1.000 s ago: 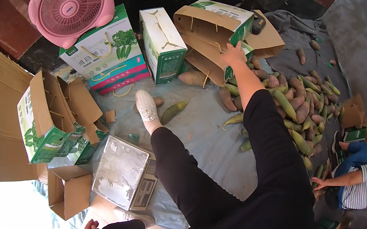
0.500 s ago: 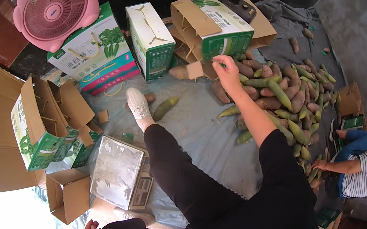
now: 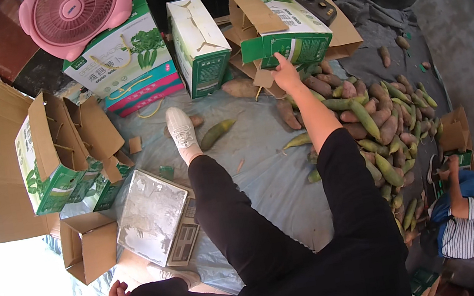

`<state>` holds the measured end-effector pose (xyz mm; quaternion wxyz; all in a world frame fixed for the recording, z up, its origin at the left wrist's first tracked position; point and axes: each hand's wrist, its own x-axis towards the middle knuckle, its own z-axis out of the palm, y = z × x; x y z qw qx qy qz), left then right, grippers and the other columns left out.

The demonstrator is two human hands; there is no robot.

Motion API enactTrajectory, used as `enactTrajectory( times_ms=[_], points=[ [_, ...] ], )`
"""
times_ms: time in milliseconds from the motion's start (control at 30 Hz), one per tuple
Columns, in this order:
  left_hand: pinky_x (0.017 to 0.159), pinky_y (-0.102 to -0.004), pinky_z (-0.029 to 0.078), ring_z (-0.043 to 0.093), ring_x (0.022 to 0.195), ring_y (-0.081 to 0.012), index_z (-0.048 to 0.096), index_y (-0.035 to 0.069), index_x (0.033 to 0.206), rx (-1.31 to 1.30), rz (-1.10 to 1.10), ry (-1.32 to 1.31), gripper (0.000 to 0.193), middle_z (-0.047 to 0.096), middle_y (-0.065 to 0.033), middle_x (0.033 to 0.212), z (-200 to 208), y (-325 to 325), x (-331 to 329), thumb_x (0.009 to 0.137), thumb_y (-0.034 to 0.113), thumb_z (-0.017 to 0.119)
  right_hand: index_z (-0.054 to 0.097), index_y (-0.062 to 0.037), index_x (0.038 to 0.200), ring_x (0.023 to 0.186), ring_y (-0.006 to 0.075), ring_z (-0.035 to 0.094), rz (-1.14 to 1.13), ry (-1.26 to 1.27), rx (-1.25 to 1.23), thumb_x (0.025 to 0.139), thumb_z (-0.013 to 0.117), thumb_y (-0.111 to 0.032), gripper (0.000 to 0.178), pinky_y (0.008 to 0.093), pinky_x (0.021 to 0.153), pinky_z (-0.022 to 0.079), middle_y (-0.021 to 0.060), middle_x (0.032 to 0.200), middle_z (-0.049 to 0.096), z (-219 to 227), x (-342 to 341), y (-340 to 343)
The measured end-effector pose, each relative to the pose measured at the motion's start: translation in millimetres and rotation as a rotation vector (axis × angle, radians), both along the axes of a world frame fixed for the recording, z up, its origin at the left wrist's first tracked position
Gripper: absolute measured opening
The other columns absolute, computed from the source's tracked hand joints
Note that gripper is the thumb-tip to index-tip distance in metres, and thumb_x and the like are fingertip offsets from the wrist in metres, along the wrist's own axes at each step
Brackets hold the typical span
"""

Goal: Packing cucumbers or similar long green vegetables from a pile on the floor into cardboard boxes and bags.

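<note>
While the right hand (image 3: 286, 74) is half-curled, hold unclear, green-white box (image 3: 294, 26) just ahead

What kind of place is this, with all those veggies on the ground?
It's probably a room for packing vegetables: there's a big pile of vegetables, a weighing scale and open green-and-white boxes.

Smooth plastic fan (image 3: 70, 9); matt cardboard carton flap (image 3: 260, 13); scuffed metal scale pan (image 3: 152, 211); wrinkled, glossy plastic sheet (image 3: 280, 193)
</note>
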<state>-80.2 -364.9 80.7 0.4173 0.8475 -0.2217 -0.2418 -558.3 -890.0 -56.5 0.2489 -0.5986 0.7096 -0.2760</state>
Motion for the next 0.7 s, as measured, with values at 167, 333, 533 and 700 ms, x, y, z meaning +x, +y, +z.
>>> enactTrajectory(
  times_ms=[167,333,533,700],
  points=[
    [0.074,-0.0260,0.045,0.058,0.087,-0.0131,0.060,0.003,0.109,-0.006,0.008,0.019,0.023,0.063,-0.0067,0.093,2,1,0,0.092,0.016,0.051,0.041,-0.0150,0.130,0.103,0.0331,0.055,0.123,0.305,0.065,0.079,0.062,-0.013,0.055,0.0407,0.088,0.043,0.0163,0.113,0.055,19,8,-6],
    [0.075,-0.0269,0.045,0.058,0.088,-0.0133,0.061,0.003,0.109,-0.020,0.021,0.016,0.023,0.063,-0.0066,0.093,3,3,-3,0.092,0.016,0.051,0.050,-0.0123,0.104,0.097,0.0328,0.057,0.111,0.543,-0.071,0.079,0.060,-0.012,0.027,0.0439,0.080,0.047,0.0143,0.101,0.058,14,2,-1],
    [0.075,-0.0269,0.045,0.058,0.088,-0.0128,0.061,0.003,0.108,-0.046,0.039,0.015,0.022,0.064,-0.0062,0.092,10,6,-7,0.092,0.015,0.051,0.052,-0.0110,0.089,0.085,0.0315,0.057,0.056,0.375,-0.351,0.076,0.065,-0.017,0.020,0.0417,0.068,0.045,0.0088,0.090,0.058,39,-17,45],
    [0.079,-0.0272,0.046,0.060,0.092,-0.0153,0.060,0.000,0.107,-0.042,-0.001,-0.052,0.021,0.064,-0.0083,0.096,14,8,-7,0.091,0.008,0.050,0.056,-0.0057,0.087,0.065,0.0209,0.049,0.110,0.053,-0.654,0.070,0.069,-0.006,0.021,0.0322,0.060,0.041,0.0063,0.073,0.047,111,-48,83]
  ],
)
